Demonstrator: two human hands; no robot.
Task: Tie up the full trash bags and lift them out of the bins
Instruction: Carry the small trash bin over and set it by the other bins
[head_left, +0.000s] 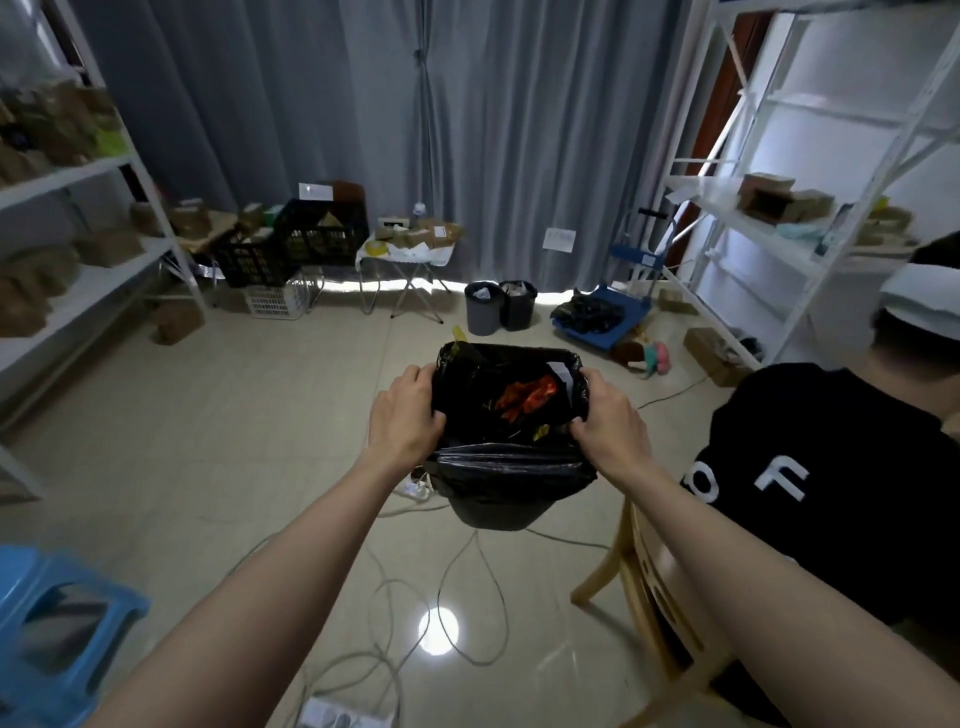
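Black plastic: one trash bag (511, 457) is sitting in a dark bin (493, 512) at mid-floor, its rim folded down over the bin's near edge. Left hand (408, 418) is gripping the bag's left edge, fingers curled over the rim. Right hand (610, 421) is pinching the right edge, thumb and fingers clamped on the plastic. Mouth is standing open between the hands; red wrapper (527, 397) and white paper scrap (561, 371) are showing inside.

Edges and room: pale tiled floor (234, 426) is lying open to the left of the bin and on toward the far curtain (322, 104). Right side is crowding in: a seated person in a black shirt (841, 467) on a wooden chair (654, 582) is sitting just beside the bin. Cables (467, 582) are looping over the floor near the bin's base. Blue stool (57, 634) is sitting at near left.

Count: two more bins far off by the curtain, one grey (483, 309), one black (518, 306), touching side by side, both with paper showing on top. Two white shelf racks, one at left (93, 171), one at right (779, 208). Two black crates (296, 241) are stacking at far left. One folding table (410, 254) and one blue hand trolley (618, 306) are standing along the curtain.
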